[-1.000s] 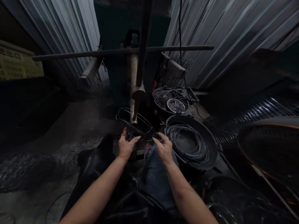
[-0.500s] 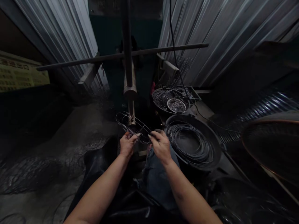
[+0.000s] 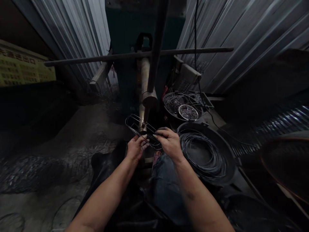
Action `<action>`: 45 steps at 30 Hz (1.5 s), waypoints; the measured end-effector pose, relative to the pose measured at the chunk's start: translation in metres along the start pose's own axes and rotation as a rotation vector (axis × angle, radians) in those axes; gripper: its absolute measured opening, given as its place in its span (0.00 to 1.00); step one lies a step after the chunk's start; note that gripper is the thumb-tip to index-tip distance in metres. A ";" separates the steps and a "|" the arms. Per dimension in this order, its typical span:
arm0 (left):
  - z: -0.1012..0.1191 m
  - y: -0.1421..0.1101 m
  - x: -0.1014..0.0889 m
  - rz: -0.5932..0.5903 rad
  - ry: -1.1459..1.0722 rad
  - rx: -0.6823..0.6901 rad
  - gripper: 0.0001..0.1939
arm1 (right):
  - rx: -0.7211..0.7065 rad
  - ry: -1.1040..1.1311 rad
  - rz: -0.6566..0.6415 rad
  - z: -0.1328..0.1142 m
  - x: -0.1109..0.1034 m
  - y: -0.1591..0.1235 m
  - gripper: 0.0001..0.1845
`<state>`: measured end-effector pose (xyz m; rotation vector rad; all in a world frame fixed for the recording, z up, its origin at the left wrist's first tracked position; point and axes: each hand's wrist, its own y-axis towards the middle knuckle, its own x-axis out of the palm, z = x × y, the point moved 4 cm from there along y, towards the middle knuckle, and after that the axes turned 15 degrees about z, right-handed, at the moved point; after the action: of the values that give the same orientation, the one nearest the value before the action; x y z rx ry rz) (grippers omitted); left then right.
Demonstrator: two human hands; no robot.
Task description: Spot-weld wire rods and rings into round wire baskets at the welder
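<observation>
Oval wire frame (image 3: 142,129) sits between the two hands, tilted with its far end raised, its wires just under the tip of the electrode (image 3: 145,113) of a spot welder (image 3: 125,25). Left hand (image 3: 136,147) pinches the near rim between thumb and fingers, a tight, almost closed grip on the wire. Right hand (image 3: 169,143) curls over the frame's right end, its grip closed too, with the fingers (image 3: 160,132) pressed along the wires.

Since a moment ago, the hands have drawn closer together and the frame has turned narrower to the view. Its wires now lie right at the electrode tip rather than below and in front of it.

To the right, a black pan (image 3: 207,130) holds coiled wire (image 3: 205,158). Beyond it, a bowl (image 3: 169,112) carries wire rings (image 3: 175,102) and a small round grille (image 3: 188,112). Below the hands is a denim-clad knee (image 3: 166,183), and a heap of wire mesh (image 3: 31,172) lies on the floor (image 3: 96,122) to the left. Corrugated metal sheets (image 3: 241,42) rise behind the welder on the right.
</observation>
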<state>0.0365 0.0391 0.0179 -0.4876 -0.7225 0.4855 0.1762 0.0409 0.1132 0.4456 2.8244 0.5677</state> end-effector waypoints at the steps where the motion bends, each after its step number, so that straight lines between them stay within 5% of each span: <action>1: 0.000 0.001 0.001 -0.002 -0.004 -0.007 0.21 | -0.008 -0.013 -0.003 -0.001 0.002 0.003 0.05; 11: 0.001 -0.004 0.003 0.025 -0.007 -0.080 0.21 | -0.038 -0.051 0.023 -0.008 0.007 0.008 0.05; 18: -0.001 -0.006 0.000 0.053 -0.005 -0.128 0.17 | 0.086 -0.098 0.150 0.020 -0.035 -0.030 0.09; 21: -0.004 -0.007 -0.001 0.053 0.004 -0.171 0.14 | 0.080 -0.114 0.101 0.027 -0.041 -0.040 0.07; 27: -0.004 -0.007 -0.006 0.034 -0.015 -0.207 0.12 | 0.008 -0.047 -0.059 0.008 -0.025 -0.025 0.05; 36: 0.015 -0.003 0.002 0.086 -0.066 -0.342 0.19 | -0.062 -0.179 -0.126 -0.019 0.017 0.018 0.05; 45: 0.016 -0.001 0.008 0.110 -0.097 -0.350 0.22 | -0.083 -0.310 -0.151 -0.019 0.030 0.034 0.05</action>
<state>0.0307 0.0469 0.0324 -0.8389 -0.8826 0.4900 0.1512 0.0739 0.1397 0.2748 2.5028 0.5313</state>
